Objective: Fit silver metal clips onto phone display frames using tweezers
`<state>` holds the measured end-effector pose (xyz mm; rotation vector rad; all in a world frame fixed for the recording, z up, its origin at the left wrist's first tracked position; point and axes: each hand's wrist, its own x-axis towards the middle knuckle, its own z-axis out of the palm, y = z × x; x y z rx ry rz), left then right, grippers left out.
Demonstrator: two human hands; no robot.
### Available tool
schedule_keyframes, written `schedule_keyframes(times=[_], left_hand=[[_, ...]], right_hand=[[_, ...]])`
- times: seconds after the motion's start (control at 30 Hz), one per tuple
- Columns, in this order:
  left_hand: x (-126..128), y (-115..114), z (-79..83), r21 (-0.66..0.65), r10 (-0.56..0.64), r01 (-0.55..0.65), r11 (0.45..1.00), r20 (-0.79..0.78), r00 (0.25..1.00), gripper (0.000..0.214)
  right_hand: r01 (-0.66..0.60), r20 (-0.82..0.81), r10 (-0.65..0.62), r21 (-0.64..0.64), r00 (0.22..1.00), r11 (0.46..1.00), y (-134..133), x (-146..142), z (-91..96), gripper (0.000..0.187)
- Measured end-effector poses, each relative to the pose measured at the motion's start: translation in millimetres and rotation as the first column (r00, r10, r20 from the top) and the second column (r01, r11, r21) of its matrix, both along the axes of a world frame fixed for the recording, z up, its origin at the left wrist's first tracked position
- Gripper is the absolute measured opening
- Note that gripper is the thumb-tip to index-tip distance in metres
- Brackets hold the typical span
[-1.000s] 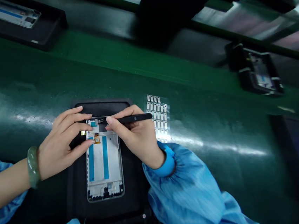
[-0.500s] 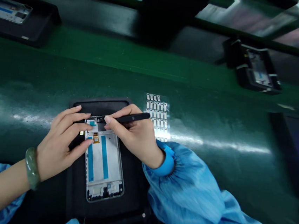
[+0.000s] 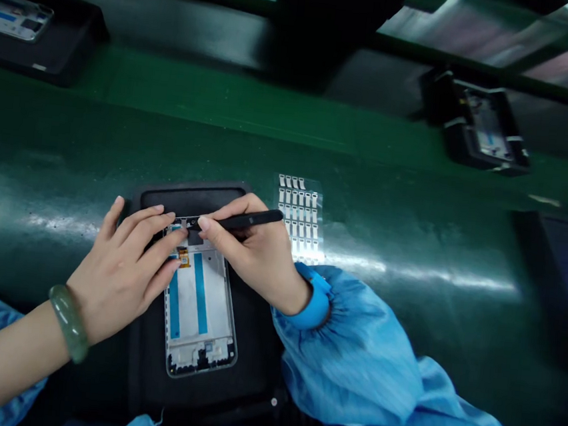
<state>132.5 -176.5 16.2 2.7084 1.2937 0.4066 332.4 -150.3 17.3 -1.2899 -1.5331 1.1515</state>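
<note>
A phone frame (image 3: 212, 300), silvery with two blue strips and an orange flex cable (image 3: 185, 258), lies on a black tray (image 3: 253, 371). My left hand (image 3: 126, 261), fingers spread, rests over the frame's upper left part. Its thumb and index fingertips sit either side of the flex cable's left end, which they partly cover. My right hand (image 3: 254, 257) grips a slim black tweezers-like tool (image 3: 250, 220) like a pen, above the frame's top edge. The tool's working tip is hidden by the fingers. Beyond the right hand lies a clear sheet of small white stickers (image 3: 301, 215).
At the back left another phone frame (image 3: 14, 16) lies on a black tray (image 3: 73, 52). A black box-like fixture (image 3: 456, 139) at the back right holds one more. A dark tray (image 3: 535, 264) stands at the right edge of the green work surface (image 3: 169, 148).
My left hand has shifted slightly right and up, its index fingertip moving toward the tool. My right hand keeps its grip, nearly still. The view has shifted slightly.
</note>
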Motion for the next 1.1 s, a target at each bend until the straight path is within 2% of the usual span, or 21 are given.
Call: schedule_keyframes(times=[0.1, 0.27, 0.47, 0.6, 0.87, 1.1], left_hand=[[3, -3, 1.1, -0.007, 0.035, -0.035, 0.999, -0.027, 0.999, 0.032], [4, -5, -0.2, -0.013, 0.074, -0.075, 0.997, -0.026, 0.997, 0.034], [5, -5, 1.0, -0.007, 0.088, -0.088, 0.996, -0.018, 0.996, 0.035], [5, -5, 1.9, 0.012, 0.084, -0.084, 0.996, -0.029, 0.996, 0.036], [4, -5, 0.3, 0.016, 0.077, -0.076, 0.997, -0.035, 0.996, 0.037], [4, -5, 0.4, 0.012, 0.079, -0.079, 0.997, -0.029, 0.996, 0.037]], right_hand=[[0.061, -0.114, -0.059, 0.018, 0.992, 0.998, 1, -1, 1.2, 0.015], [-0.064, -0.179, 0.083, 0.107, 0.980, 0.992, 8, -1, 4.6, 0.011], [-0.181, -0.085, 0.191, 0.112, 0.978, 0.977, 14, 0, 1.1, 0.011], [-0.224, -0.003, 0.228, 0.167, 0.974, 0.960, 14, 1, -1.0, 0.010], [-0.230, 0.092, 0.214, 0.253, 0.973, 0.940, 14, -3, -1.9, 0.008], [-0.231, 0.130, 0.202, 0.274, 0.971, 0.934, 13, -3, -1.9, 0.008]])
